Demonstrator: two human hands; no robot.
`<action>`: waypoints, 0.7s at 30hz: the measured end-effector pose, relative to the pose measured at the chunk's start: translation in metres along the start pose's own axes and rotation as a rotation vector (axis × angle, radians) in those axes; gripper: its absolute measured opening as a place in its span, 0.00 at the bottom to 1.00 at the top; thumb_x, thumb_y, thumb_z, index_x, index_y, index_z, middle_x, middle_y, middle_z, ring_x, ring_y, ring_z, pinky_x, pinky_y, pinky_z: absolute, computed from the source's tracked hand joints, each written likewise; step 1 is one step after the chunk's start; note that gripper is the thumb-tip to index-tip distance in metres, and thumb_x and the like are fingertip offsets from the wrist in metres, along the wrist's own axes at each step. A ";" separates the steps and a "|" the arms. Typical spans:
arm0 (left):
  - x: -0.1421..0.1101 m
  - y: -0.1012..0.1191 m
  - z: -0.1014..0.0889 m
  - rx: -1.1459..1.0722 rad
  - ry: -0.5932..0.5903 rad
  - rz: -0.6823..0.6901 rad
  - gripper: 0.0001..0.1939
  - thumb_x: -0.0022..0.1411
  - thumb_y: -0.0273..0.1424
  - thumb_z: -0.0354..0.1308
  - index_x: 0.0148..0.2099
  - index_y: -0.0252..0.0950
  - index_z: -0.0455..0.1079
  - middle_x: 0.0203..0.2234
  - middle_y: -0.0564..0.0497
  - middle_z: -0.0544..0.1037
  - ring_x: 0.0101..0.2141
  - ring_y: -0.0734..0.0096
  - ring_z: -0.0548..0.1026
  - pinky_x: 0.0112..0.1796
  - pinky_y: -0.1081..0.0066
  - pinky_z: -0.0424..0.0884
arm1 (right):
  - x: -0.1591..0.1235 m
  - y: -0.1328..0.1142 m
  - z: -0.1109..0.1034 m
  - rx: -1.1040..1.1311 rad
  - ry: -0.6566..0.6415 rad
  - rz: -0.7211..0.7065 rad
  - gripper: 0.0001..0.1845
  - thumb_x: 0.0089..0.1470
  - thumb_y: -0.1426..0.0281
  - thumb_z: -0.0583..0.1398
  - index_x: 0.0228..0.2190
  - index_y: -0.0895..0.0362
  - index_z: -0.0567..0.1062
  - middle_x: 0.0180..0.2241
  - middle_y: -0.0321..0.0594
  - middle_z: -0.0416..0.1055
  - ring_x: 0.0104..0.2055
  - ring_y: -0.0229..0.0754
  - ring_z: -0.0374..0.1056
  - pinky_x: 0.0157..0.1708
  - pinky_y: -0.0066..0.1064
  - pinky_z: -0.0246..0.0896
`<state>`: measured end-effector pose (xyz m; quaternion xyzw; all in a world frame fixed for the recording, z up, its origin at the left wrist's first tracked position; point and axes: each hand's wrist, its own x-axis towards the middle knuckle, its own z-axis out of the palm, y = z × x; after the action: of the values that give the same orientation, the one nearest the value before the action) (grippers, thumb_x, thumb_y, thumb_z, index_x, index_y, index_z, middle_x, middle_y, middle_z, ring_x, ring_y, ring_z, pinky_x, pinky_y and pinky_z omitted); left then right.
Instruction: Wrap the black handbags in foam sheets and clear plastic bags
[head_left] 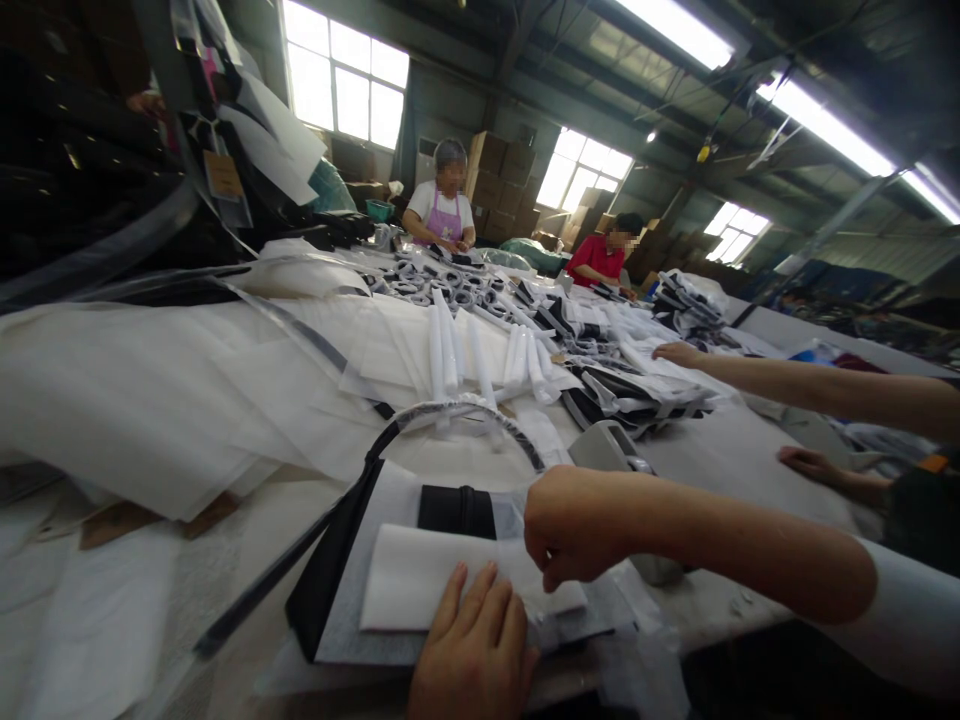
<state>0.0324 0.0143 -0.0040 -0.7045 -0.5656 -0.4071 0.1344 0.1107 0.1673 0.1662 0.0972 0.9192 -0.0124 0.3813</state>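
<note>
A black handbag point(330, 575) lies in front of me, its front covered by a thin white sheet point(349, 610). Its arched handle point(386, 435) has clear plastic wrapped around part of it. Across the bag rests a folded white foam sheet point(409, 575), just below a wide black flap or band point(454, 510). My left hand point(476, 635) presses on the foam with its fingers laid out flat. At the foam's right end, my right hand point(566, 525) is curled closed; what its fingers pinch is hidden.
Stacked white sheets point(150, 390) spread to the left. Behind the bag lie white rolls point(446, 350), and a grey tape dispenser point(600, 445) stands to its right. Wrapped black bags point(622, 395) are piled beyond. A co-worker's arms point(810, 395) reach in from the right; two people sit across the table.
</note>
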 end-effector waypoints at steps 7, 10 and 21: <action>-0.001 0.001 0.001 -0.014 -0.004 -0.001 0.19 0.74 0.36 0.40 0.45 0.37 0.72 0.40 0.53 0.82 0.47 0.66 0.78 0.55 0.64 0.70 | 0.009 0.000 -0.003 -0.029 0.033 -0.007 0.12 0.48 0.56 0.67 0.30 0.49 0.83 0.25 0.35 0.80 0.28 0.41 0.72 0.21 0.29 0.43; -0.002 0.000 0.002 -0.008 -0.007 0.002 0.18 0.73 0.35 0.41 0.44 0.37 0.72 0.40 0.53 0.82 0.47 0.65 0.78 0.55 0.64 0.70 | 0.017 0.002 -0.003 -0.050 0.014 0.000 0.13 0.47 0.55 0.67 0.29 0.50 0.83 0.24 0.36 0.79 0.27 0.41 0.72 0.21 0.29 0.43; -0.003 -0.001 0.006 0.004 0.028 0.019 0.22 0.74 0.34 0.37 0.43 0.37 0.73 0.38 0.53 0.82 0.46 0.66 0.78 0.54 0.64 0.70 | 0.040 0.002 -0.001 -0.124 -0.067 -0.032 0.13 0.48 0.56 0.68 0.29 0.51 0.83 0.26 0.36 0.79 0.30 0.42 0.73 0.31 0.31 0.56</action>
<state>0.0339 0.0167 -0.0100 -0.7040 -0.5576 -0.4143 0.1477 0.0825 0.1764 0.1390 0.0581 0.9064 0.0355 0.4168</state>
